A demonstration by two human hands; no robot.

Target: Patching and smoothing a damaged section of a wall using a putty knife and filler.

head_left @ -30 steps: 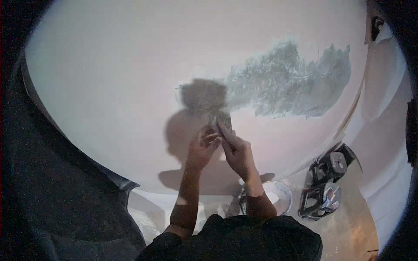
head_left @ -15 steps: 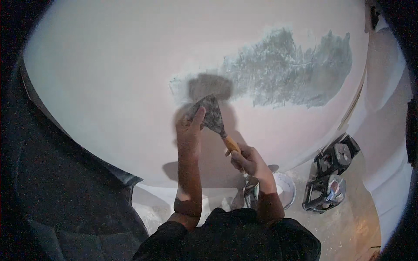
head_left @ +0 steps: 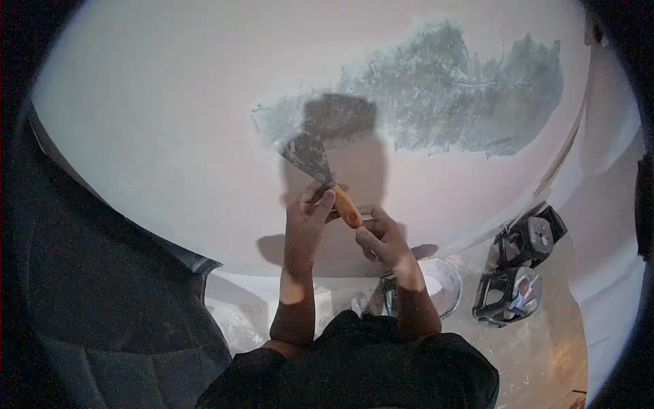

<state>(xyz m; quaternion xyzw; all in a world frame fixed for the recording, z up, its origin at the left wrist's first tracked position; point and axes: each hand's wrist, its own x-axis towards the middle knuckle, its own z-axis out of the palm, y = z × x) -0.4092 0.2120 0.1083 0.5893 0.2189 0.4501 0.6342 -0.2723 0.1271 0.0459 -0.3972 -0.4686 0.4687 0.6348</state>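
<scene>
The left hand (head_left: 310,217) pinches the scraper (head_left: 317,166) by its orange handle (head_left: 346,206), close to the blade (head_left: 305,151). The right hand (head_left: 386,242) is half curled by the handle's end; I can't tell if it touches. Half a second ago, the right hand gripped the handle and the left touched the blade, so now the left hand seems to carry the scraper. The blade is in front of the pale wall (head_left: 170,136), just below the grey patch's (head_left: 470,102) left end. I can't read any writing.
</scene>
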